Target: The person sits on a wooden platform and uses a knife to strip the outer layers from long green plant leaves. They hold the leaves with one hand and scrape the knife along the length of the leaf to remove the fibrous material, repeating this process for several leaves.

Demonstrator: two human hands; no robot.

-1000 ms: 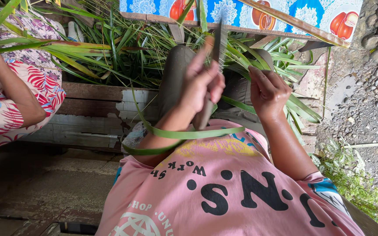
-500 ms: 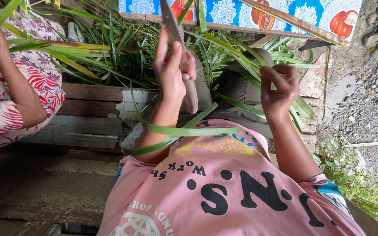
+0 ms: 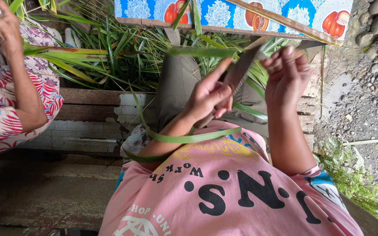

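Observation:
My left hand [image 3: 208, 98] grips the handle of a knife [image 3: 240, 73], whose dark blade points up and to the right. My right hand [image 3: 287, 72] pinches one end of a long green leaf strip [image 3: 202, 51] right at the blade. That strip stretches level to the left in front of my grey-trousered legs. Another stretch of green leaf [image 3: 189, 138] loops under my left forearm and across my pink shirt.
A pile of long green leaves [image 3: 110, 57] lies ahead on weathered wooden boards [image 3: 88, 113]. Another person in a floral dress [image 3: 1, 118] sits at the left, one hand [image 3: 5, 22] raised. A blue patterned cloth [image 3: 241, 13] runs along the top, with gravel [image 3: 372, 78] on the right.
My left hand has come down from its raised position and swung the knife right to meet my right hand. The leaf strip now lies level between them.

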